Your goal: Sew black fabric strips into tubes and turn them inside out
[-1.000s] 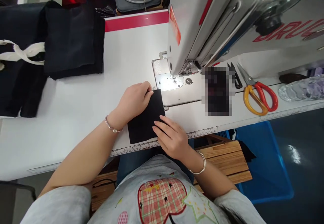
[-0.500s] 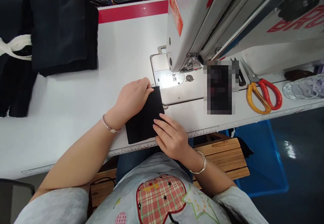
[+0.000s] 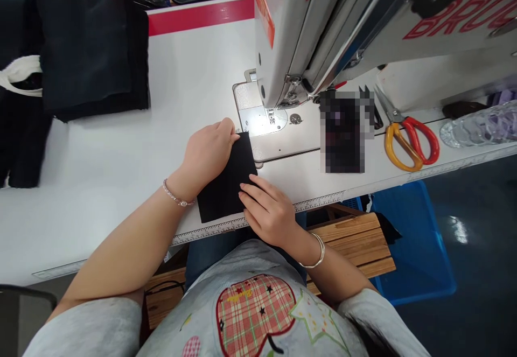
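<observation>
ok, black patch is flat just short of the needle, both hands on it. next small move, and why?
Probably slide the black patch forward under the presser foot: its far edge stops short of the lit needle plate, and the left hand and right hand already pin it flat.

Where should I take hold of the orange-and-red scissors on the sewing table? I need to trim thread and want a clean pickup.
Grip the scissors by the two handle loops, coming from the table's near edge. The loops point toward that edge and lie flat and open, while the closed blades point away, toward the sewing machine, with a dark item close beside their tips. The right hand is nearer; it now rests on the black fabric piece.
</observation>
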Available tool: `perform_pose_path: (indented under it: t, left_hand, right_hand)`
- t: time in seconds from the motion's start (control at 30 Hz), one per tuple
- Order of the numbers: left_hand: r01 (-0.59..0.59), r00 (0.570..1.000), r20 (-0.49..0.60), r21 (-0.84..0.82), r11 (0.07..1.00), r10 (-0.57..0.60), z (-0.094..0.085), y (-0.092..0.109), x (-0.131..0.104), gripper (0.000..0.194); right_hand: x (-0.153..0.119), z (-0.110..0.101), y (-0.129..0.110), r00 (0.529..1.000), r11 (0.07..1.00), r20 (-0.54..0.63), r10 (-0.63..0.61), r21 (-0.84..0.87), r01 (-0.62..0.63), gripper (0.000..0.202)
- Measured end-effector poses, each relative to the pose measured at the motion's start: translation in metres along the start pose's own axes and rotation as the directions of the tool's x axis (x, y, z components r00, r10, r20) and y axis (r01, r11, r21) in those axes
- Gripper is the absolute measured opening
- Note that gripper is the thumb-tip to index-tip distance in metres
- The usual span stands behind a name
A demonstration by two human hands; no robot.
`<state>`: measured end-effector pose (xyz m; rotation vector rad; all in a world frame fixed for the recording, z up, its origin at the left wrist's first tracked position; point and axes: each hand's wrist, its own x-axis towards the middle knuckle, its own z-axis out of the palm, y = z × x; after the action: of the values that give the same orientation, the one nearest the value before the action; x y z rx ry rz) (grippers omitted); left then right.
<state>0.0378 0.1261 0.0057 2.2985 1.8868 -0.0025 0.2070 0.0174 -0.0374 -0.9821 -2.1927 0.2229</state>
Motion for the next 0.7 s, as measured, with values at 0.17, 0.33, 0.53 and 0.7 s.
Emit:
perform_pose_path:
  t: [0.17,0.33,0.53,0.7]
  left_hand:
    - [-0.013,0.999,0.030,-0.022,1.000,0.013,-0.0069,0.0001,-0.0007,0.009]
    - [-0.027,0.999,0.022,-0.047,0.999,0.028,-0.0057,-0.0025,-0.0001,0.008]
    - [-0.032,0.999,0.006,-0.070,0.997,0.032,-0.0048,-0.0024,0.0008,0.009]
    - [-0.020,1.000,0.018,-0.074,0.997,0.021,-0.0036,-0.0032,0.0017,0.010]
  right_hand:
    - [0.0007,-0.0006,-0.0010,1.000,1.000,-0.003,-0.008,-0.021,0.008,0.023]
    - [-0.0017,-0.0005,-0.0003,1.000,1.000,0.019,0.004,-0.019,-0.003,0.023]
    - [-0.0056,0.0013,0.0014,0.998,1.000,0.059,-0.011,-0.009,0.012,0.025]
    - [-0.0057,0.0026,0.0024,0.998,0.999,0.055,-0.016,-0.027,0.017,0.024]
